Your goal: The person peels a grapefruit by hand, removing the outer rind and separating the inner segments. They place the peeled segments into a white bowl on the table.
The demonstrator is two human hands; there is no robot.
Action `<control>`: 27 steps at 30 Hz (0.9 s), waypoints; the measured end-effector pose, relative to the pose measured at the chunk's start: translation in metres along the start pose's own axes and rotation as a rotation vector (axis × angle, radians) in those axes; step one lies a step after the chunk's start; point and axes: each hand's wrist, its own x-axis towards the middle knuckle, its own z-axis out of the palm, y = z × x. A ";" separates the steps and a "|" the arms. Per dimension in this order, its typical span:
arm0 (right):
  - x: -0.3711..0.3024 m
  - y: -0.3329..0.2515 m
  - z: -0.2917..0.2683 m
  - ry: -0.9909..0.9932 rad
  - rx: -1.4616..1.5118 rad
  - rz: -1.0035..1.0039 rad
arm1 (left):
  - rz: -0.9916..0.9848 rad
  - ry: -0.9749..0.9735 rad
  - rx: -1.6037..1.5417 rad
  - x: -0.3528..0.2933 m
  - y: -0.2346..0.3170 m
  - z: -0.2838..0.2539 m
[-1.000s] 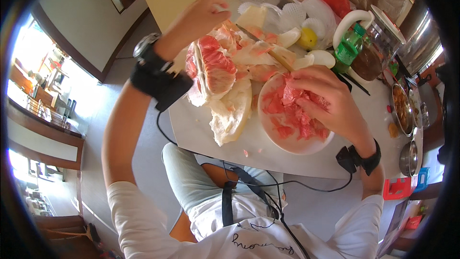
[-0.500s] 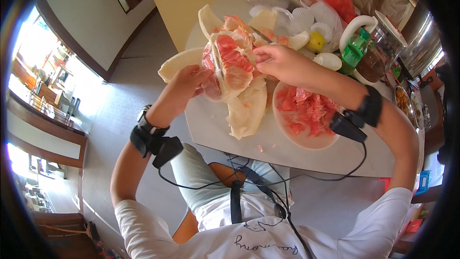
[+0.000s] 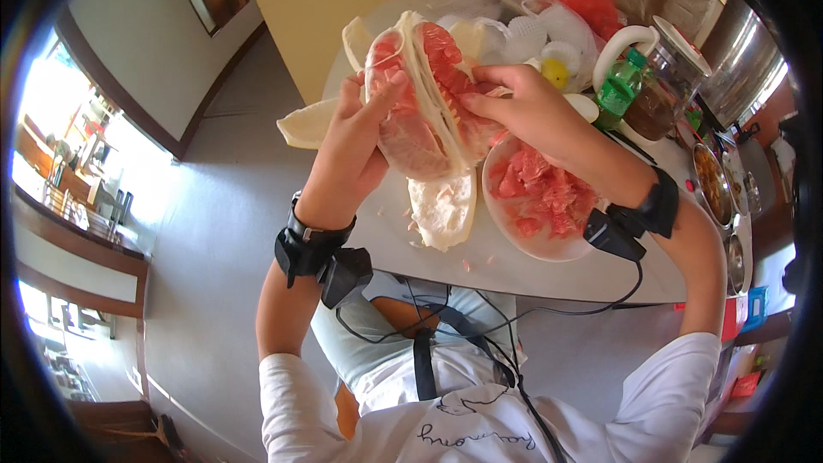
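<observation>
Both hands are gripping a large peeled pink pomelo with thick white pith (image 3: 420, 103), lifted above the pale round bench (image 3: 480, 261): the left hand (image 3: 351, 150) is cupping its side, the right hand (image 3: 527, 111) is pinching its segments. Under the right hand, a white plate of pink flesh (image 3: 536, 197) is resting; grey floor (image 3: 214, 231) is lying beyond the left hand.
</observation>
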 end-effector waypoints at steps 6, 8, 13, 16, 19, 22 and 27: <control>-0.034 -0.008 -0.043 0.124 -0.041 -0.214 | -0.153 -0.251 0.063 0.003 0.000 0.039; -0.041 -0.005 -0.053 0.190 -0.020 -0.178 | -0.191 -0.266 0.052 0.011 -0.005 0.047; -0.042 0.007 -0.065 0.209 -0.318 -0.400 | -0.216 -0.293 -0.036 0.025 -0.022 0.057; -0.033 0.017 -0.072 0.054 -0.369 -0.349 | -0.191 -0.310 0.002 0.023 -0.034 0.055; -0.023 0.030 -0.075 -0.017 -0.287 -0.539 | -0.198 -0.327 0.017 0.017 -0.044 0.053; -0.025 0.040 -0.079 -0.046 -0.330 -0.432 | -0.221 -0.362 0.021 0.017 -0.047 0.050; -0.033 0.035 -0.079 0.026 -0.579 -0.486 | -0.239 -0.327 0.017 0.016 -0.050 0.048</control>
